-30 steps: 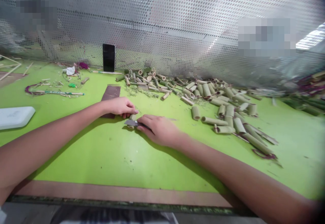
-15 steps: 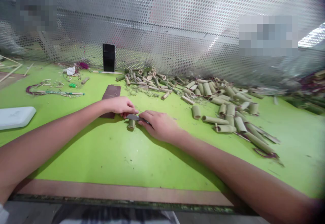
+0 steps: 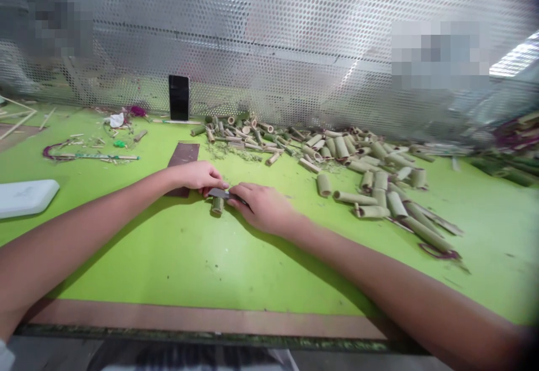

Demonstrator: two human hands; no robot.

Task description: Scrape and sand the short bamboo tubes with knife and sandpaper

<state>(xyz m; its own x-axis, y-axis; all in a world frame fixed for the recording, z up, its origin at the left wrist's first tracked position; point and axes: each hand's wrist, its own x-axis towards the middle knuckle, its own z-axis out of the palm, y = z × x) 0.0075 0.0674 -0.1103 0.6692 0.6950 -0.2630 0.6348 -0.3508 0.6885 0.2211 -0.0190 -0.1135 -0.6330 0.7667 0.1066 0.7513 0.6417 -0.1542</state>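
A short bamboo piece [image 3: 218, 206] lies on the green tabletop, its cut end toward me. My left hand [image 3: 201, 177] is closed at the far end of this piece, thumb and fingers drawn together; the knife partly hides the grip. In my right hand [image 3: 263, 205] is a small knife [image 3: 218, 193], the fingers wrapped round its handle. The blade points left and rests across the top of the bamboo piece, close to the left fingertips. Behind my left wrist lies a flat brown strip [image 3: 184, 152], partly covered by the hand.
Cut bamboo pieces [image 3: 341, 146] are heaped at the back and right. A phone [image 3: 179, 97] leans against the perforated metal screen [image 3: 269, 51]. A white case [image 3: 27, 197] sits at the left edge. Thin sticks, shavings and a green scrap [image 3: 120, 143] lie at the back left.
Both hands, the knife and the bamboo piece keep nearly the same places. The whole view has shifted very slightly.
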